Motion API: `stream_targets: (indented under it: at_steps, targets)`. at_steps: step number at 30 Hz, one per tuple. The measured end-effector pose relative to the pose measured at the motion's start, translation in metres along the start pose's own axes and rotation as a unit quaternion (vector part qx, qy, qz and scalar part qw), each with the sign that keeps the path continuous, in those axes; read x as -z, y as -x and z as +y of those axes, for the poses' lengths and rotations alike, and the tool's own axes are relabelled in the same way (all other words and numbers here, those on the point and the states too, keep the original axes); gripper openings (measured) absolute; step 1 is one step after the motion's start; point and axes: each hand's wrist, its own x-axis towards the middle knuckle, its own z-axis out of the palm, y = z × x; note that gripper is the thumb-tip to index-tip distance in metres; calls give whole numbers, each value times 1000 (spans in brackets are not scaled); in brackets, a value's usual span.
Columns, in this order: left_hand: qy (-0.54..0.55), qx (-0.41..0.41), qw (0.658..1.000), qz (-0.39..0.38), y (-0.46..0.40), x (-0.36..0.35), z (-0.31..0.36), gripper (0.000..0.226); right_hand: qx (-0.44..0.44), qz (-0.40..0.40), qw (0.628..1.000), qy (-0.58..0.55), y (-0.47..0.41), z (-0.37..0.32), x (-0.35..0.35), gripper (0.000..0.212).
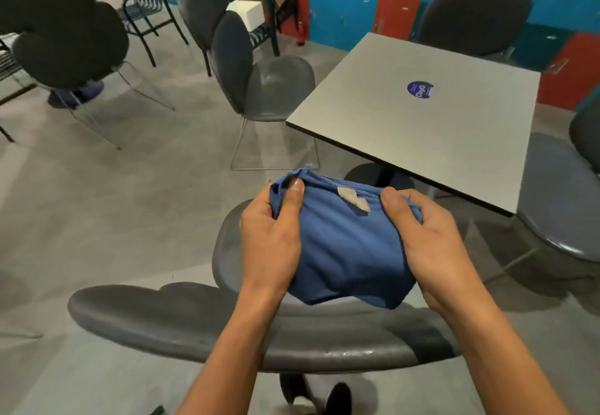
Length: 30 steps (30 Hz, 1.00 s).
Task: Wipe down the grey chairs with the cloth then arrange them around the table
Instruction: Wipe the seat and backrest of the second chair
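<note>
Between both hands: blue cloth (344,246), bunched, white tag on top edge. Left hand (271,236) grips cloth's left side, thumb on top; right hand (428,236) grips right side, thumb pressed into fabric. Directly below hands: grey chair (201,320), backrest nearest. Beyond right hand: table (406,122) with round purple sticker (419,89). Beyond left hand: second grey chair (259,83) beside table.
</note>
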Motion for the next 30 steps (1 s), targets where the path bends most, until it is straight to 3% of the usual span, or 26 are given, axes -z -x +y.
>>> stream_targets:
  at_steps: [11,24,30]
  targets:
    - [-26,-12,999,-23,-4,44,-6,24,12,30,999,-17,19,2,-40,39]
    - [-25,4,993,-114,-108,151,-28,22,9,131,991,-9,3,-11,-180,30]
    - [-24,20,990,-139,-133,169,-35,22,-17,153,988,17,-5,-10,-209,43]
